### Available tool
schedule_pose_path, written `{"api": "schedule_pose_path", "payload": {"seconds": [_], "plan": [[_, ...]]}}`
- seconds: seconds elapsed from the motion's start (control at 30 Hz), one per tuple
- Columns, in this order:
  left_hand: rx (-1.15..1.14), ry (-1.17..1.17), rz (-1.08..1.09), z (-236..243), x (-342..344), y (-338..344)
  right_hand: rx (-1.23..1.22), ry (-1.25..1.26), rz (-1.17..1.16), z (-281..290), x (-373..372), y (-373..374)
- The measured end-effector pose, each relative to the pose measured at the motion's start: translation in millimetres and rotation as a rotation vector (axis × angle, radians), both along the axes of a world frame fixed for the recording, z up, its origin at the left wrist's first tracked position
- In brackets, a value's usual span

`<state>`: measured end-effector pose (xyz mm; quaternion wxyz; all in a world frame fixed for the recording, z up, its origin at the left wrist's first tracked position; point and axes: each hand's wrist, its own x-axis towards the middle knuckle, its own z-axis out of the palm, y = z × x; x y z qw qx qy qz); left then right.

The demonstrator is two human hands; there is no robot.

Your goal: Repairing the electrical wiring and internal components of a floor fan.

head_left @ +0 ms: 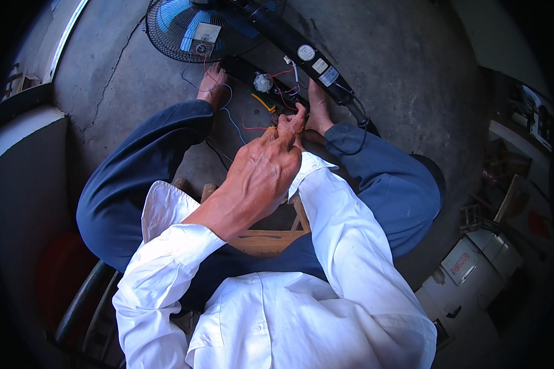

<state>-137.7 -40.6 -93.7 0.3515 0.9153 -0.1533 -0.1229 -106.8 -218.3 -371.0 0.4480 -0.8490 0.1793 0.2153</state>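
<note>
My left hand (258, 163) reaches forward over my right wrist, its fingers bent and pressed together. A thin red wire (254, 128) runs into its fingertips. My right hand (298, 118) is close against it and partly covered by it; its fingers are curled, and what they pinch is hidden. Just beyond the fingertips are pliers (264, 102) with yellow and green handles, their jaw end close to my fingers. Under them lies a long black fan housing (240, 67) with a round whitish part (263, 83) and loose red and white wires.
A fan (166, 31) with blue blades and a black grille lies ahead, its black column (277, 34) slanting right. On the grille rests a pale box-shaped part (204, 38); a blue wire (234, 120) trails nearby. My bare feet flank the housing. White boxes (465, 261) stand right.
</note>
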Motion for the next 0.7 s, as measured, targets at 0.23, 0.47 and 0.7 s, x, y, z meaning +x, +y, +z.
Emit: {"api": "schedule_pose_path", "payload": {"seconds": [0.23,0.47,0.7], "plan": [[0.01,0.023,-0.02,2,0,1,0.041,0.036,-0.023,-1,0,0],[0.023,0.023,-0.026,0,-1,1,0.039,0.009,-0.035,-1,-2,2],[-0.003,0.021,0.005,0,-1,0,-0.069,-0.05,0.017,9,0,11]]}}
